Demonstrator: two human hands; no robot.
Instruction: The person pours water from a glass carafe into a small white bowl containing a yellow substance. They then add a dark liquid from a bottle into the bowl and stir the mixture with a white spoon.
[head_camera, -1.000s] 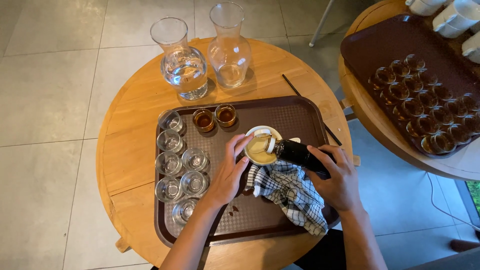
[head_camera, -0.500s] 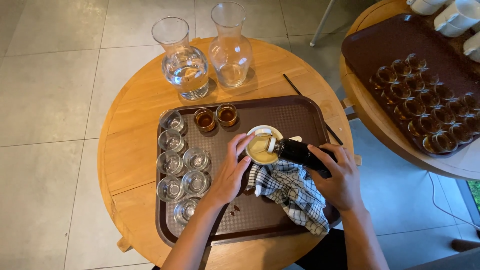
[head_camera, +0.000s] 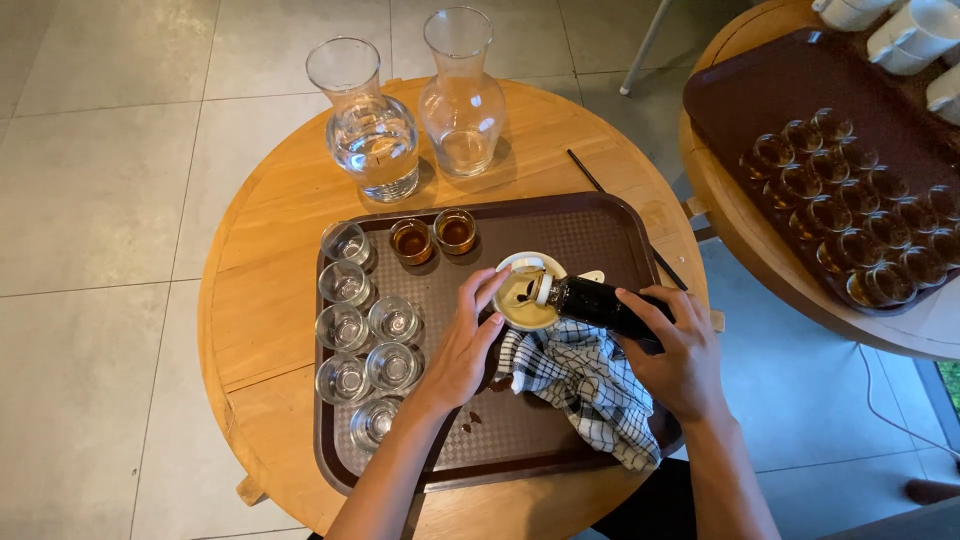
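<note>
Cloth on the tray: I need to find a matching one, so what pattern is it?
The cloth is black-and-white checked, seen in the head view.
</note>
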